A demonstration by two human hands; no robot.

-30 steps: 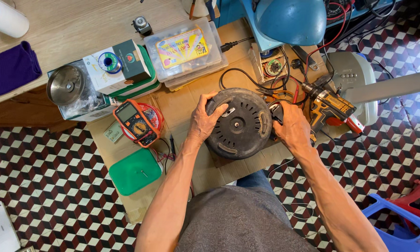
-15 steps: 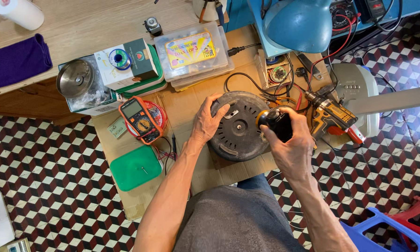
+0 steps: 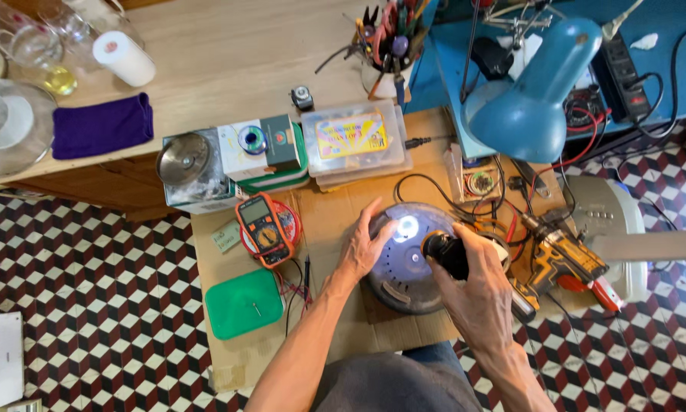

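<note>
A round dark appliance base lies on a cardboard-covered low table in front of me. My left hand rests on its left rim with fingers spread. My right hand is closed around a black flashlight, which throws a bright spot on the upper part of the base. The right side of the base is hidden behind my right hand.
An orange multimeter and a green lid lie to the left. A yellow cordless drill and tangled wires sit to the right. A blue desk lamp hangs over the back. Clear parts boxes stand behind.
My right hand left the base's rim, picked up the flashlight and now shines it on the base. My left hand stayed on the rim. The camera view shifted downward.
</note>
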